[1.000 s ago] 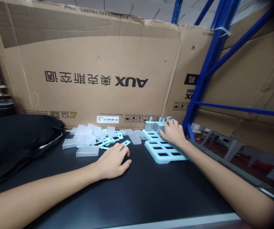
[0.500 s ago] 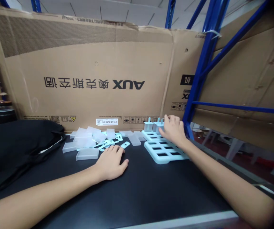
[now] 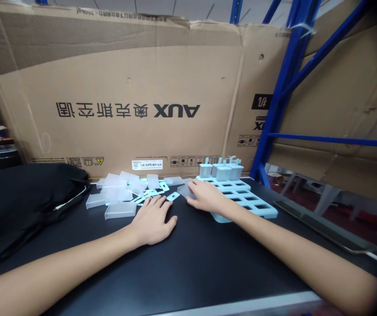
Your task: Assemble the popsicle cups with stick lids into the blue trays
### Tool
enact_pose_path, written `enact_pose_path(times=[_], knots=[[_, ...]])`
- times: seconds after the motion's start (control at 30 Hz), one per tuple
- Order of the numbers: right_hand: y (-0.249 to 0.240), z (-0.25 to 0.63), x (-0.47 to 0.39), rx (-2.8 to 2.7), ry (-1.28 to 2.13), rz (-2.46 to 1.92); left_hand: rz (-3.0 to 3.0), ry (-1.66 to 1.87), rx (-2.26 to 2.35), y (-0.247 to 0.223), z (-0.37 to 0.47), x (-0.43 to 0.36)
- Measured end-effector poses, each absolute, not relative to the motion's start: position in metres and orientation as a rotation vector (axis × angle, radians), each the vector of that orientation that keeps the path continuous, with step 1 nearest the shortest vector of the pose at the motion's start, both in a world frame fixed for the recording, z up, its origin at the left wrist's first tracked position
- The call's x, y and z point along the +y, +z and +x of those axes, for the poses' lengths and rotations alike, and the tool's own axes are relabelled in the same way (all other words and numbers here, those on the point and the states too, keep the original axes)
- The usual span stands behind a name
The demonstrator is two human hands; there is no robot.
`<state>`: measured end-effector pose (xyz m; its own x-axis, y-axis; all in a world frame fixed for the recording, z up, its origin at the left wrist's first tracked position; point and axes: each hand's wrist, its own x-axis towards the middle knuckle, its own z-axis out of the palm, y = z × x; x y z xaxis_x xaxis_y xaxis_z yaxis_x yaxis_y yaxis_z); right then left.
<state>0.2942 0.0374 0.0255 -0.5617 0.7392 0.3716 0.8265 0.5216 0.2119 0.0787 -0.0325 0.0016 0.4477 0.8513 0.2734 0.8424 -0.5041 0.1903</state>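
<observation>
My left hand (image 3: 152,221) lies palm down with its fingers spread on the black table, beside a light blue ice pop stick lid (image 3: 173,196). More light blue stick pieces (image 3: 149,195) are in front of its fingertips. My right hand (image 3: 206,196) has its thumb and fingers around a translucent ice pop mould cup (image 3: 183,190), left of the light blue rack (image 3: 265,212). Several filled-in moulds with stick lids (image 3: 223,172) stand upright in the rack's back row. My right hand and forearm cover the rack's left part.
A pile of loose translucent mould cups (image 3: 114,189) lies at the back left. Further left are a black cloth bag (image 3: 27,206) and a dark jar (image 3: 1,153). A large cardboard sheet (image 3: 126,87) closes off the back, and a blue metal post (image 3: 275,105) rises at right.
My right hand has left the upright moulds at the rack's back and come left and nearer, onto a loose mould cup. My left hand has stayed almost in place, its fingers more spread.
</observation>
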Motion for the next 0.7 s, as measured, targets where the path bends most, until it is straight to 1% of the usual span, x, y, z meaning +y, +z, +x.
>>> enact_pose_path(times=[0.17,0.37,0.53,0.7], knots=[[0.031,0.292,0.035,-2.476,-0.383,-1.336,2.644,0.601,1.500,0.001,0.078,-0.030],[0.038,0.295,0.037,-2.418,-0.261,-1.175,2.688,0.603,1.473,0.001,0.078,-0.029],[0.047,0.303,0.041,-2.353,-0.207,-1.076,2.727,0.725,1.339,0.008,0.079,-0.034],[0.066,0.314,0.033,-2.349,-0.094,-0.931,2.672,0.760,1.225,0.009,0.078,-0.030]])
